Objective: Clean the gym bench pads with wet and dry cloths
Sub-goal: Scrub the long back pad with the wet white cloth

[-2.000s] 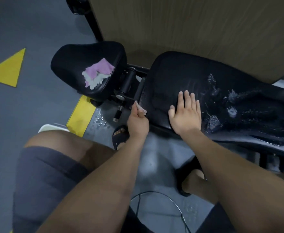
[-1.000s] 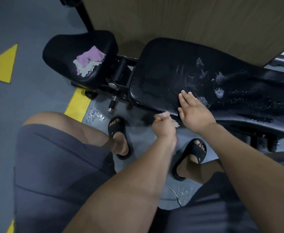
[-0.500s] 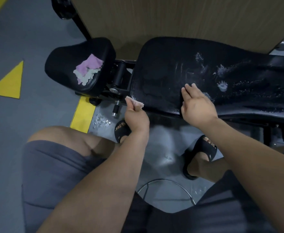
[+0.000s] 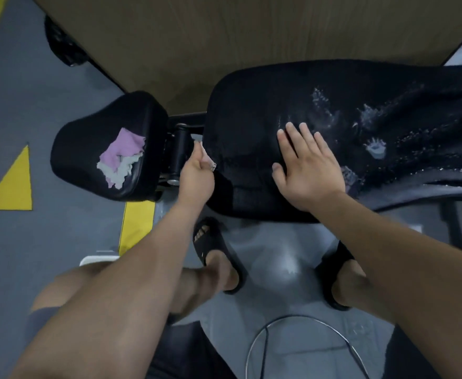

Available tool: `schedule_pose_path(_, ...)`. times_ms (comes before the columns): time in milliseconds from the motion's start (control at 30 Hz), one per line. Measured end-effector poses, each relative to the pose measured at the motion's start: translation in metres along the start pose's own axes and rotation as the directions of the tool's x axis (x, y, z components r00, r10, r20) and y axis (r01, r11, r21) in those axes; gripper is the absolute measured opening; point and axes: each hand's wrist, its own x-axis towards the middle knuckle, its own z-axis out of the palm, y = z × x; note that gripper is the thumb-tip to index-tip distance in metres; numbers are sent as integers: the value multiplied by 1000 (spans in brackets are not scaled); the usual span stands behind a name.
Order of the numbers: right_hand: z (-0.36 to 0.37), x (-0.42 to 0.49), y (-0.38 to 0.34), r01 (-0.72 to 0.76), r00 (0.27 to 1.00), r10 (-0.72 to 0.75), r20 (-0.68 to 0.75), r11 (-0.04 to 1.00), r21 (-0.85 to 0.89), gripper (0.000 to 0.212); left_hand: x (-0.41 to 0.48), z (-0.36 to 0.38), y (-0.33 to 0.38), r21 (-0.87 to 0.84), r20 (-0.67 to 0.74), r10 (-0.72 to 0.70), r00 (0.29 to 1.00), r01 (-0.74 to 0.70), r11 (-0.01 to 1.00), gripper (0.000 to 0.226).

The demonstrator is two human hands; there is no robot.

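From the head camera, your left hand (image 4: 197, 173) is closed on a small pale cloth (image 4: 210, 163), of which only a scrap shows past your fingers, and it sits at the near left corner of the long back pad (image 4: 240, 127), beside the hinge gap. Your right hand (image 4: 306, 170) lies flat and open on that same pad, fingers spread, holding nothing and apparently bracing. Just beyond and to the right of your right hand, white foam and streaks of wetness (image 4: 374, 149) cover the pad, so that stretch looks unwiped. The surface between your two hands looks darker and smoother, though whether it is fully cleaned I cannot tell. Left of your left hand, across the hinge, a crumpled pink and white cloth (image 4: 120, 157) rests on the small seat pad (image 4: 87, 149); it is probably the second cloth, waiting. By my reading you are partway through: the soapy right end needs wiping, then a dry pass, and the seat pad looks undone.
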Motion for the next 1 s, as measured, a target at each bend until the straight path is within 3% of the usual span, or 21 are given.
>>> schedule_pose_path(300,1,8,-2,-35,999,35,3,999,21,75,124,12,57,100,126,19,992,-32,995,57)
schedule_pose_path(500,0,15,-3,-43,999,43,28,999,1,77,188,22,86,138,187,40,981,-66,988,40)
schedule_pose_path(600,0,18,-5,-46,997,47,54,999,-17,78,210,24,102,98,342,-1,940,-35,995,26)
schedule_pose_path(733,0,19,-5,-50,997,50,55,999,-10,80,228,25,124,129,550,-94,830,28,991,29)
schedule_pose_path(867,-1,21,-5,-43,998,42,47,999,17,81,236,56,157,326,614,-75,786,-165,931,34)
schedule_pose_path(1000,2,22,-3,-40,999,39,14,998,40,83,234,111,193,409,752,-1,659,-465,786,32)
